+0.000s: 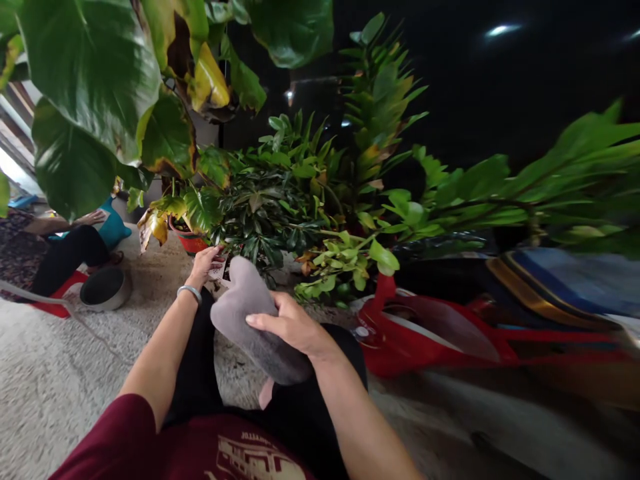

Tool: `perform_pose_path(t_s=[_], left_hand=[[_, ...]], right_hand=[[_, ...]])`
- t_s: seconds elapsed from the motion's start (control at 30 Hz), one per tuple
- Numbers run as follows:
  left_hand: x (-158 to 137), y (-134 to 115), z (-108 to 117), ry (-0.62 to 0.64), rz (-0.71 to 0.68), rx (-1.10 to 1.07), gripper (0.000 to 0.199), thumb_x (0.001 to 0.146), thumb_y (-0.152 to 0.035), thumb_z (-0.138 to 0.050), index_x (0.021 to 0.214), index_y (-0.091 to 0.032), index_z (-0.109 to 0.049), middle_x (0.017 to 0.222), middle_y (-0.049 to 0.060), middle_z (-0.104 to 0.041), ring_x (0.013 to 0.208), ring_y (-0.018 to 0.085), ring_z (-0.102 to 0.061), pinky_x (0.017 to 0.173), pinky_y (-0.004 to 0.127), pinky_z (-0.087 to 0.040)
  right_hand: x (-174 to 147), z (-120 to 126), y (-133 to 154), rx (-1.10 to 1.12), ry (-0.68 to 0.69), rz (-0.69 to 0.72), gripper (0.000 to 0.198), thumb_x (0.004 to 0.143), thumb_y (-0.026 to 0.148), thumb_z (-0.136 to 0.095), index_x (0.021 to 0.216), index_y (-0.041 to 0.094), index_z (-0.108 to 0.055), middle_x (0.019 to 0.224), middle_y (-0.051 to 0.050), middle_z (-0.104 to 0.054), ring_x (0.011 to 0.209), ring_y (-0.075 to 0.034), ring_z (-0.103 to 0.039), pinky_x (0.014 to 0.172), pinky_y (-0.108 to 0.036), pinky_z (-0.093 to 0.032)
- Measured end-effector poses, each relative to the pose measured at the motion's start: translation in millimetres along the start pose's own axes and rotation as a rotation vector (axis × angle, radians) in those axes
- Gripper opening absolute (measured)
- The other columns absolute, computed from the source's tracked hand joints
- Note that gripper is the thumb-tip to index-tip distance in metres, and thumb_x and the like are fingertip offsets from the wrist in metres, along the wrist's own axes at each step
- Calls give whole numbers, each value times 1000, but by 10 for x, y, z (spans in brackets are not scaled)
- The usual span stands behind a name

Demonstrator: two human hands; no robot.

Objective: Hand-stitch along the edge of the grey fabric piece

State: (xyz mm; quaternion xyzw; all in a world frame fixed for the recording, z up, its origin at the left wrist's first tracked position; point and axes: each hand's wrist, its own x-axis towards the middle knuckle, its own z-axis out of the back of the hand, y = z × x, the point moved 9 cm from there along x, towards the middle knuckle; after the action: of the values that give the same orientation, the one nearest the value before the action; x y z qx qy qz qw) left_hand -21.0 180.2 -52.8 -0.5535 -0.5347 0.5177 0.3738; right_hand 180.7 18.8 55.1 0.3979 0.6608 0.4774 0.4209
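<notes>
My right hand (295,323) is closed around a soft grey plush object (250,300) with rounded lobes, its thumb lying on top. The plush is tilted in front of my lap, and a small pink flap (267,393) shows beneath its lower end. Farther forward, my left hand (204,265), with a bracelet at the wrist, has its fingers curled at the edge of a white pot-like container (217,273). The plush hides part of that container. Dark-leaved foliage (260,230) stands just beyond both hands.
A red plant pot (190,239) stands beyond my left hand. At the left, another person sits holding a teal object (115,223) beside a grey bowl (104,290). A red bag (385,333) lies to the right, with leafy stems (500,187) reaching over it. Large leaves (90,60) hang overhead.
</notes>
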Motion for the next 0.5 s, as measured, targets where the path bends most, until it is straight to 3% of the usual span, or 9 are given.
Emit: perform_pose_path(t_s=[0.1, 0.17, 0.23, 0.3, 0.4, 0.5], left_hand=[[-8, -9, -1, -17, -29, 24, 17, 82, -31, -70, 80, -14, -72, 77, 7, -71, 71, 19, -63, 63, 28, -51], [-20, 1, -29, -3, -30, 23, 19, 82, -33, -70, 82, -14, -72, 80, 7, -72, 71, 18, -63, 63, 27, -50], [-30, 16, -60, 24, -23, 8, 24, 80, -37, -72, 88, -14, -73, 88, 8, -74, 69, 15, -63, 61, 26, -49], [-32, 23, -66, 35, -17, -7, 30, 77, -40, -75, 91, -14, -74, 93, 9, -75, 69, 15, -63, 61, 26, -49], [-17, 28, -33, 20, -9, -11, 31, 75, -41, -76, 91, -15, -76, 92, 10, -75, 70, 16, -65, 62, 26, -50], [-1, 29, -15, 6, -3, -13, 29, 76, -39, -76, 91, -15, -76, 92, 10, -75, 70, 16, -65, 62, 26, -50]], right_hand=[[130, 152, 432, 143, -132, 145, 29, 57, 32, -88, 80, 18, -76, 73, 0, -76, 63, -19, -67, 63, -29, -53], [301, 314, 504, 285, -285, 208, 33, 53, 35, -89, 78, 18, -74, 72, -1, -76, 63, -20, -68, 65, -31, -55], [437, 423, 324, 392, -397, 190, 36, 50, 36, -89, 78, 19, -73, 71, -1, -76, 63, -21, -70, 65, -33, -56], [462, 454, -38, 431, -454, 89, 37, 49, 37, -88, 78, 19, -74, 70, -3, -76, 63, -23, -70, 64, -35, -57], [231, 414, -569, 394, -493, -94, 32, 48, 38, -88, 71, 21, -73, 65, -5, -75, 57, -24, -68, 58, -36, -56], [-48, 241, -641, 367, -425, -166, 28, 49, 39, -89, 63, 22, -72, 59, -6, -72, 51, -22, -65, 52, -34, -53]])
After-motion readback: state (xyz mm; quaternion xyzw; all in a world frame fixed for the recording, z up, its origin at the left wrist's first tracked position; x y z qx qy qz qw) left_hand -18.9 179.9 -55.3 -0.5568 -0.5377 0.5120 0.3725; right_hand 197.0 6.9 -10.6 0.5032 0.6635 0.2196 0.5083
